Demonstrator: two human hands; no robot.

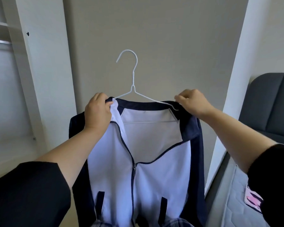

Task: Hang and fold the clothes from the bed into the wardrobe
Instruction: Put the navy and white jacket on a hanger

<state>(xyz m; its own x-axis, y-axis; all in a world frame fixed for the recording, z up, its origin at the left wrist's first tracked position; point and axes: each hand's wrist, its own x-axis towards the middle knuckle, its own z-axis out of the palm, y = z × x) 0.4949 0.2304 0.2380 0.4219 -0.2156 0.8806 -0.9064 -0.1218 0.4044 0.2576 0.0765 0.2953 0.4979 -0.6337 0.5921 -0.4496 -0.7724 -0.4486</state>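
Both hands (pixel 97 110) (pixel 191 102) gripping jacket (pixel 154 161) collar, on white hanger (pixel 133 79), no readable txt

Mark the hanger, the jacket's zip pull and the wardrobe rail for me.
hanger (pixel 133 76): head view, on its straight neck below the hook.
zip pull (pixel 134 167): head view, on the metal slider where the zip halves meet.
wardrobe rail (pixel 0 42): head view, on the metal bar at far left.

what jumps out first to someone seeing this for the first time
Dead centre, a white and navy zip jacket hangs on a white wire hanger, its zip half open. The left hand and right hand grip its two shoulders, holding it up before a plain beige wall.
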